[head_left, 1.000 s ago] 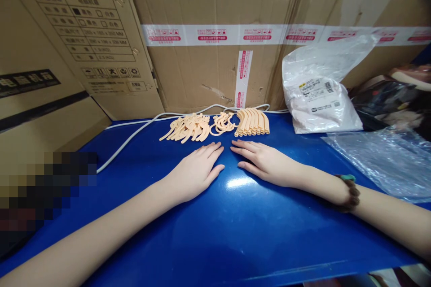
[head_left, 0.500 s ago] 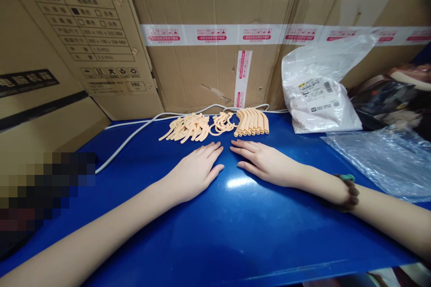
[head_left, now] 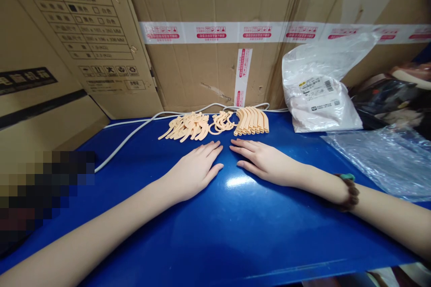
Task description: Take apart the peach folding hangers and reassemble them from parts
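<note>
My left hand (head_left: 198,168) lies palm down on the blue table (head_left: 215,242), fingers stretched out, holding nothing. Opposite it, my right hand (head_left: 264,161) rests flat with its fingers extended, also holding nothing; a fuzzy brown band circles that wrist. Just beyond my left fingertips is a loose pile of cream-coloured curved strips (head_left: 190,126). A small heap of thin, hooked cream pieces (head_left: 222,122) lies in the middle. Beyond my right fingertips, several thicker curved cream pieces (head_left: 252,121) with hollow ends are stacked in a neat row. Neither hand touches these pieces.
Cardboard boxes (head_left: 202,67) wall off the back and left. A white cable (head_left: 128,141) runs along the back of the table. At right stand a white plastic bag (head_left: 319,94) with a label and a clear plastic sheet (head_left: 387,161). A pixelated patch covers the left edge.
Both hands stay flat in the same place. The view has shifted very slightly; nothing on the table has visibly moved.
</note>
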`<state>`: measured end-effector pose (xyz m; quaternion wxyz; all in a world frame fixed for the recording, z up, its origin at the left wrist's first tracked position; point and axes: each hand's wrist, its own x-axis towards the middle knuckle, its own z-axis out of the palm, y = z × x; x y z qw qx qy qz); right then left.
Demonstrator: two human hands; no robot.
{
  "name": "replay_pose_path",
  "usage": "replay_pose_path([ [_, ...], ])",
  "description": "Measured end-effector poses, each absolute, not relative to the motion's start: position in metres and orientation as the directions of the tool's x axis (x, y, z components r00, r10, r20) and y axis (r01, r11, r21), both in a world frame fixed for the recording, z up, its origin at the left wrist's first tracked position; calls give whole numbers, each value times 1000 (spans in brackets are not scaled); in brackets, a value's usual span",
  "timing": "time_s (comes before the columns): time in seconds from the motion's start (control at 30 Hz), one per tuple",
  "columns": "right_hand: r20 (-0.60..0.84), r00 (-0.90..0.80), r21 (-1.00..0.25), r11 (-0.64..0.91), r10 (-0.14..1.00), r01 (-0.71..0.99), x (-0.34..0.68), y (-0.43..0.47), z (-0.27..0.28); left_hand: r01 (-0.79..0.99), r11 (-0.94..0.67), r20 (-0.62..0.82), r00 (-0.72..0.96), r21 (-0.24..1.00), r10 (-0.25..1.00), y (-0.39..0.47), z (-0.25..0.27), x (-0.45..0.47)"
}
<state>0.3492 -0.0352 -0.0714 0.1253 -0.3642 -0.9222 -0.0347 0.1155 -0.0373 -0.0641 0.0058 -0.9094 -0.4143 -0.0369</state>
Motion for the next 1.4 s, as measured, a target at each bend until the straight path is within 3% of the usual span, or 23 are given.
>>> replay_pose_path([
  [0.17, 272, -700, -49, 736, 660, 675, 349, -35, -71, 737, -674, 115, 666, 49, 737, -36, -65, 114],
  [0.3, 265, -704, -51, 738, 659, 673, 349, -36, -70, 732, -680, 231, 653, 53, 721, -29, -57, 119],
  [0.5, 268, -709, -32, 742, 652, 670, 349, -36, -69, 891, -451, 317, 411, 58, 854, 4, -31, 134],
  [0.67, 235, -717, -8, 739, 656, 674, 350, -36, -67, 951, -298, 279, 264, 84, 923, 46, -23, 138],
  [0.87, 260, -712, -23, 741, 652, 671, 350, -35, -69, 964, -233, 220, 201, 130, 955, 72, -25, 149],
  [1.13, 264, -709, -36, 741, 654, 670, 350, -35, -68, 932, -210, 207, 152, 295, 967, 75, -23, 158],
  [1.4, 268, -707, -43, 741, 655, 670, 350, -36, -67, 770, -325, 387, 111, 549, 915, 60, -13, 153],
])
